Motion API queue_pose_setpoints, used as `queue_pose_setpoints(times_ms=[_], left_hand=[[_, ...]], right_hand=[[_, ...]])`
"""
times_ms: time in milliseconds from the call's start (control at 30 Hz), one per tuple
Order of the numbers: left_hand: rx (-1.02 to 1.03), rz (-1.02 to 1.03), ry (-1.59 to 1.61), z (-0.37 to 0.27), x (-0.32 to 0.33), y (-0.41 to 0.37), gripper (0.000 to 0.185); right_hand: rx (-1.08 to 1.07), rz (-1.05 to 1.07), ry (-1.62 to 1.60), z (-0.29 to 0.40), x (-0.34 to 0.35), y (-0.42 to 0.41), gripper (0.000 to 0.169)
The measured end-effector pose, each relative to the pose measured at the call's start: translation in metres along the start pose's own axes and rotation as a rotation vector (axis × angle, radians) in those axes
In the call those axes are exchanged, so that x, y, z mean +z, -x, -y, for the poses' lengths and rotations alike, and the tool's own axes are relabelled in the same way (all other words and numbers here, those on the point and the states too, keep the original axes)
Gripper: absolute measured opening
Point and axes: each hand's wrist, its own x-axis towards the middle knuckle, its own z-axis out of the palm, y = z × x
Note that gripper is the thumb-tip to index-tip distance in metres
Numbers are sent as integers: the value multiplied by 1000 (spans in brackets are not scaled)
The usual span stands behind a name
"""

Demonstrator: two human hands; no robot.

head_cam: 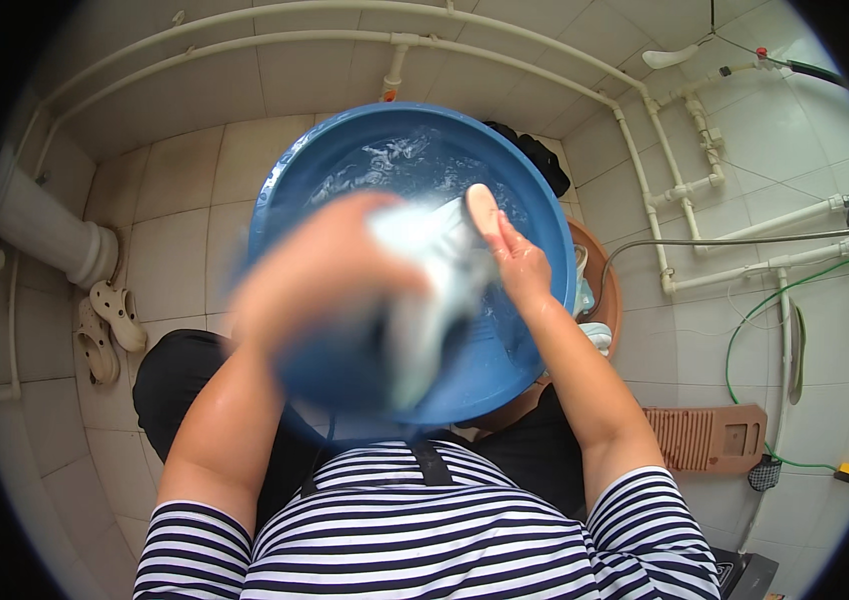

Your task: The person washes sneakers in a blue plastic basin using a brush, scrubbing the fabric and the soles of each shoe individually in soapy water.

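My left hand [327,262], smeared by motion, is around a white and pale-blue item [432,300] that looks like a shoe; blur hides its exact shape. It is over a large round blue plastic basin [523,371]. In my right hand [526,266] is what appears to be a brush [481,207] with a pale tan, rounded back. The brush is beside the upper right end of the white item; whether they touch is unclear. Rippled, sudsy water [394,161] shows in the basin's far half.
Behind the basin's right side is a brown-orange tub [612,281] holding white shoes [595,337]. A flexible hose [694,241] reaches over it. Dark items [541,161] lie by the far wall. Beige clogs [106,330] sit left; a brown washboard [706,439] is at right.
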Motion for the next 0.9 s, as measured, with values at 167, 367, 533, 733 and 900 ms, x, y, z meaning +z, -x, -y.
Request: queue_pose_setpoints(times_ms=[167, 367, 533, 733, 900], left_hand=[[-44, -28, 256, 40, -10, -12, 82], [-31, -72, 305, 47, -12, -14, 85], [62, -122, 45, 26, -7, -5, 91], [119, -208, -628, -29, 23, 21, 101], [-43, -70, -659, -40, 11, 15, 103]], right_hand=[[-223, 66, -36, 15, 32, 33, 48], [69, -120, 69, -44, 23, -26, 43], [413, 144, 198, -102, 42, -39, 48], [495, -167, -277, -36, 18, -39, 53], [20, 248, -60, 41, 19, -17, 50]])
